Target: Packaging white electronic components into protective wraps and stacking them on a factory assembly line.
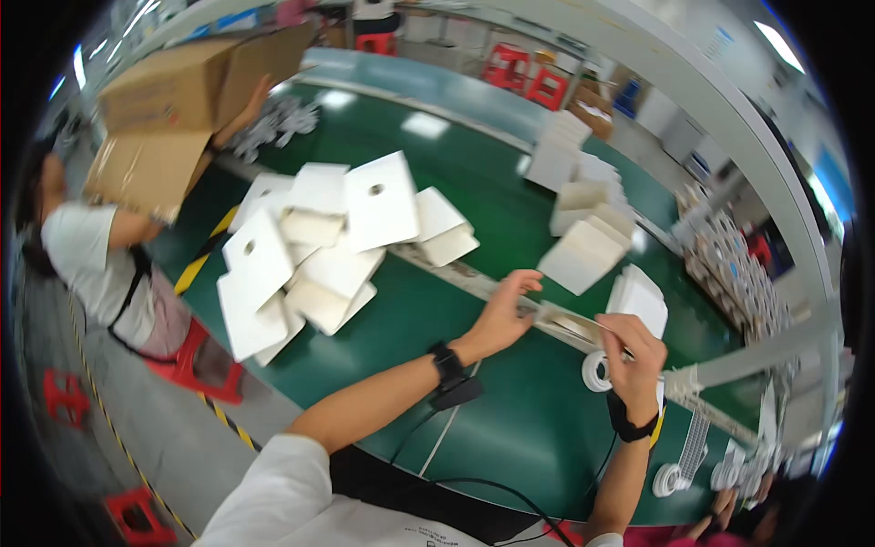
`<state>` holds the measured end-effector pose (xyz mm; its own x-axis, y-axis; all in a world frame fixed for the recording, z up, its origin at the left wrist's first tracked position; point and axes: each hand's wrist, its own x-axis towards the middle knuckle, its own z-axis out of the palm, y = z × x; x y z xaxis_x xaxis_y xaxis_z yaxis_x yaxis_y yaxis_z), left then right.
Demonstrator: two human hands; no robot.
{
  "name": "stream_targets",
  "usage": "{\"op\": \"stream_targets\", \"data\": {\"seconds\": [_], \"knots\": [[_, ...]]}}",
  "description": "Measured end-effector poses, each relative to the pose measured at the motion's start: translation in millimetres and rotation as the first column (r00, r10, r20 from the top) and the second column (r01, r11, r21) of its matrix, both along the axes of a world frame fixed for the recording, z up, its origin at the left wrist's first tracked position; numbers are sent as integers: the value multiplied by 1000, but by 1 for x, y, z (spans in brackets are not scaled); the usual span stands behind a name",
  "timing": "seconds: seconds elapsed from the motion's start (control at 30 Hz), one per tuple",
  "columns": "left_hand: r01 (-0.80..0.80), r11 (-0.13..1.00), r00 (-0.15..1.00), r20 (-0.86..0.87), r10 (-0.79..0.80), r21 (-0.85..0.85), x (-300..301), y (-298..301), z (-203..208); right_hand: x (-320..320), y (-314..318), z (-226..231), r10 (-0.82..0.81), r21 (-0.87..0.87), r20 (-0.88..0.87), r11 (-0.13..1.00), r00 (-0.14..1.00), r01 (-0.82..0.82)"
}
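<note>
My left hand [503,317] is over the middle of the green table, thumb and fingers curled but apart, with nothing visible between them. Farther right, my right hand [635,354] is closed in a pinch; a thin pale edge shows at its fingertips, too small to name. In the gap between both hands is a narrow, cream-white box-like piece [572,325], seen edge-on over the table's rail. Whether either hand touches it, I cannot tell. Just below it, beside my right hand, lies a white ring-shaped roll [596,372].
White flat boxes [314,246], some with a round dark spot, form a loose pile at left. More white boxes [583,251] lie in a row at right, beyond my right hand. A co-worker [100,255] handles an open cardboard carton [164,100]. A metal frame post [775,342] crosses the right side.
</note>
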<state>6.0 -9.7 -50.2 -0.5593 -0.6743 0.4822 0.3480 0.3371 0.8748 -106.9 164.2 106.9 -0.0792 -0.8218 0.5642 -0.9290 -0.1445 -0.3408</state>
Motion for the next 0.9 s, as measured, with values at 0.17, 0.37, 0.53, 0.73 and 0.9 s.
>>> {"op": "stream_targets", "data": {"seconds": [0.17,0.37,0.53,0.73,0.9], "knots": [[212,971,949,215,-233,113,1,-8,-3,33,-54,25,48,-387,-79,919,996,-75],[-67,976,988,-150,37,-205,14,12,24,105,-122,18,282,-234,-89,926,955,-296],[56,998,992,-112,-56,-7,13,7,13,46,-105,-25,204,-71,-74,975,976,-209],[204,976,975,70,-209,72,2,0,0,-39,-93,-49,-393,-286,-215,901,894,327],[28,996,997,68,-33,83,3,0,10,-22,-76,-55,-488,-186,-369,873,791,451]]}}
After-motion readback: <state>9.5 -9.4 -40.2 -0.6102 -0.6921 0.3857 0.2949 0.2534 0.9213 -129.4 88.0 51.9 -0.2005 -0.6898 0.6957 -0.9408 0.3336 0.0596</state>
